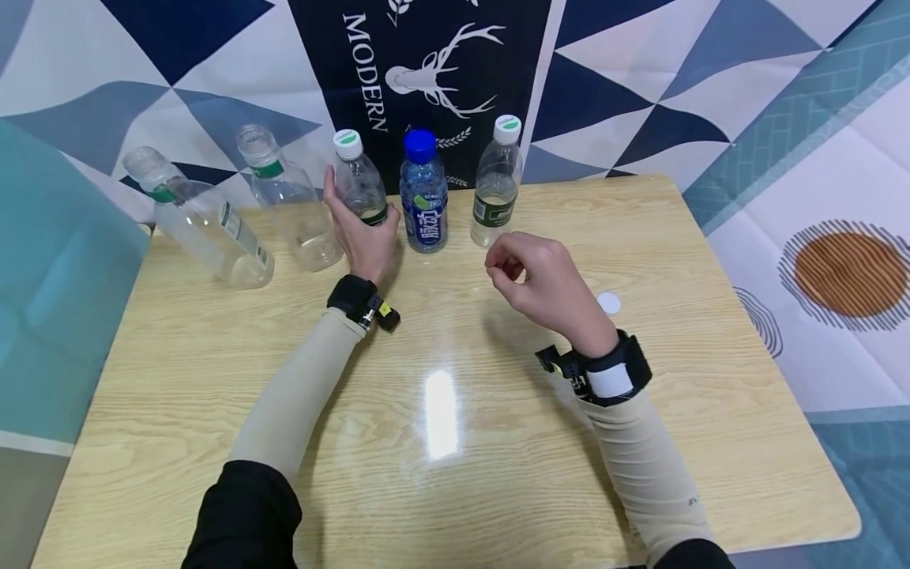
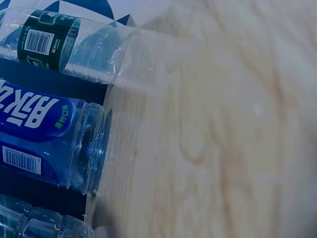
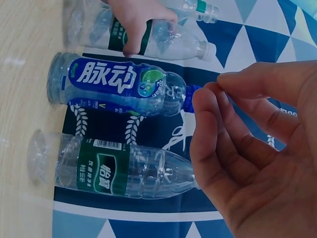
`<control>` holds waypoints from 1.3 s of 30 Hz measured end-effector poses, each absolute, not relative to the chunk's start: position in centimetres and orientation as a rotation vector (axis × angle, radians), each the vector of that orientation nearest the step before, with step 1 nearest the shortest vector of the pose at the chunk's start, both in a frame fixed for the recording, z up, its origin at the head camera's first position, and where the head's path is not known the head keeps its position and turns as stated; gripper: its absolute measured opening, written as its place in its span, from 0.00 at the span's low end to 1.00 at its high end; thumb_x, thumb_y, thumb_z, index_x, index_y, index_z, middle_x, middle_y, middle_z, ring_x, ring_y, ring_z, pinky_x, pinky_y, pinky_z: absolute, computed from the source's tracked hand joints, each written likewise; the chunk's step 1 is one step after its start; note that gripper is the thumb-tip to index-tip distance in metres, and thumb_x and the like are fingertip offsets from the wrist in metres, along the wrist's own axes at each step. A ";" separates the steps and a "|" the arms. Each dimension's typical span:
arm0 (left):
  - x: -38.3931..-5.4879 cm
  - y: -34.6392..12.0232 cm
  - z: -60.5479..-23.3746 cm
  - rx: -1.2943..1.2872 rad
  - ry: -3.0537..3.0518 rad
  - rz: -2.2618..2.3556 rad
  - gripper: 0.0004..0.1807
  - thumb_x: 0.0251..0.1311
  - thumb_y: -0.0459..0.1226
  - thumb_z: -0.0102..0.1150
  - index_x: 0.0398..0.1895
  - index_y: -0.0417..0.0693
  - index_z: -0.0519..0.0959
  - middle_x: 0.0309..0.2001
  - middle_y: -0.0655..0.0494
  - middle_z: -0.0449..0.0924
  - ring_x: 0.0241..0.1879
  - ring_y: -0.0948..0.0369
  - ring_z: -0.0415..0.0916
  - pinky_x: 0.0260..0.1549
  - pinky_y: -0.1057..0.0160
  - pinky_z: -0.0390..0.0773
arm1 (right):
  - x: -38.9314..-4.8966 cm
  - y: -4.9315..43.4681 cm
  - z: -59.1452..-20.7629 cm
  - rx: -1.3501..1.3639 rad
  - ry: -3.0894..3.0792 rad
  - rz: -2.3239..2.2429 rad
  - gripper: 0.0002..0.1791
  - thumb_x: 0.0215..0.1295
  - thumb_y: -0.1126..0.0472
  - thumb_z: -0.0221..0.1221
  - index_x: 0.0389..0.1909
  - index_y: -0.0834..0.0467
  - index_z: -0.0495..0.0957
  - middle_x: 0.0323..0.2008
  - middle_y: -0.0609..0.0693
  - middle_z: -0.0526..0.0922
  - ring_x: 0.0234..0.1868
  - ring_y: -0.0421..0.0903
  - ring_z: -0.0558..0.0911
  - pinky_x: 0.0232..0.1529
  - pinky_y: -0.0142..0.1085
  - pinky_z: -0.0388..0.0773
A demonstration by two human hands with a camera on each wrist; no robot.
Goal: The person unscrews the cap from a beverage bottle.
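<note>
At upper centre, our left hand [image 1: 364,243] gripped a white-capped bottle [image 1: 361,186]; the right hand [image 1: 546,283], fingers curled, looked empty. We judged a light, upright hold best.

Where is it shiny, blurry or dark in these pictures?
Head view: a white glare patch on the wooden table; left wrist view: the table blurry, the blue bottle's label clearer; right wrist view: dim and bluish, the right hand fairly clear.
</note>
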State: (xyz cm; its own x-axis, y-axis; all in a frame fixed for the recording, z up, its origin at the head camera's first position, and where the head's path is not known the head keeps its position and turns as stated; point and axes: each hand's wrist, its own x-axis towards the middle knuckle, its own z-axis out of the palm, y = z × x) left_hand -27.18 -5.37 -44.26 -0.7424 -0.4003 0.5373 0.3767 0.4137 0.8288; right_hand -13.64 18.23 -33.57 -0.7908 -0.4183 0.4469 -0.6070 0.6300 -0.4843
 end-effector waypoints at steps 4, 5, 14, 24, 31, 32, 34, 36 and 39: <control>-26.7 -5.9 -44.1 -0.009 -2.009 -1.392 0.51 0.43 0.36 0.68 0.72 0.52 0.52 0.68 0.58 0.58 0.62 0.66 0.58 0.58 0.66 0.57 | -13.7 18.2 -33.5 0.830 -2.569 0.922 0.04 0.56 0.68 0.58 0.29 0.56 0.77 0.26 0.41 0.75 0.26 0.33 0.72 0.27 0.31 0.72; -26.6 -6.1 -44.0 -0.022 -2.011 -1.402 0.50 0.42 0.36 0.68 0.72 0.53 0.53 0.67 0.60 0.59 0.62 0.66 0.59 0.58 0.66 0.58 | -13.7 18.2 -33.5 0.829 -2.570 0.923 0.04 0.56 0.68 0.58 0.29 0.56 0.77 0.26 0.41 0.75 0.26 0.33 0.72 0.26 0.32 0.73; -24.1 -7.0 -43.6 -0.154 -2.009 -1.402 0.50 0.33 0.33 0.70 0.69 0.52 0.61 0.63 0.59 0.66 0.58 0.64 0.65 0.56 0.63 0.63 | -13.6 18.3 -33.6 0.831 -2.571 0.924 0.04 0.56 0.68 0.58 0.29 0.56 0.78 0.26 0.41 0.75 0.26 0.33 0.72 0.26 0.35 0.74; -18.8 -6.9 -41.9 -0.385 -2.269 -1.313 0.46 0.29 0.40 0.70 0.63 0.54 0.68 0.48 0.56 0.79 0.42 0.60 0.75 0.37 0.58 0.73 | -13.3 18.0 -33.1 0.801 -2.576 0.952 0.10 0.58 0.64 0.60 0.42 0.60 0.75 0.26 0.40 0.76 0.26 0.33 0.73 0.28 0.28 0.73; -16.2 -5.7 -41.4 -0.524 -2.349 -1.220 0.47 0.28 0.43 0.70 0.63 0.54 0.68 0.48 0.52 0.79 0.41 0.58 0.76 0.35 0.58 0.75 | -12.8 17.5 -32.7 0.772 -2.548 1.009 0.19 0.62 0.51 0.60 0.48 0.58 0.73 0.27 0.39 0.76 0.26 0.33 0.74 0.28 0.30 0.73; -16.0 -5.5 -41.3 -0.550 -2.361 -1.202 0.47 0.29 0.44 0.69 0.64 0.54 0.67 0.49 0.51 0.79 0.42 0.58 0.76 0.36 0.58 0.75 | -12.7 17.5 -32.7 0.764 -2.548 1.008 0.20 0.62 0.49 0.59 0.49 0.57 0.73 0.27 0.39 0.76 0.26 0.33 0.74 0.29 0.30 0.73; -15.5 -5.2 -41.1 -0.600 -2.383 -1.146 0.48 0.29 0.46 0.68 0.64 0.54 0.67 0.49 0.50 0.79 0.41 0.58 0.77 0.33 0.59 0.76 | -12.6 17.3 -32.6 0.748 -2.550 0.992 0.22 0.62 0.47 0.59 0.49 0.58 0.73 0.26 0.40 0.75 0.26 0.34 0.73 0.29 0.30 0.72; -15.1 -4.8 -40.9 -0.640 -2.408 -1.098 0.48 0.28 0.47 0.68 0.64 0.55 0.67 0.48 0.49 0.80 0.39 0.58 0.77 0.30 0.60 0.76 | -12.5 17.2 -32.5 0.728 -2.553 0.967 0.23 0.62 0.46 0.59 0.48 0.59 0.73 0.26 0.40 0.75 0.26 0.35 0.73 0.28 0.30 0.72; -14.7 -4.4 -40.7 -0.678 -2.446 -1.027 0.48 0.28 0.48 0.68 0.64 0.55 0.68 0.47 0.51 0.80 0.37 0.59 0.77 0.26 0.60 0.75 | -12.5 17.3 -32.4 0.678 -2.553 0.913 0.22 0.62 0.44 0.58 0.43 0.59 0.74 0.26 0.41 0.75 0.25 0.36 0.73 0.27 0.32 0.72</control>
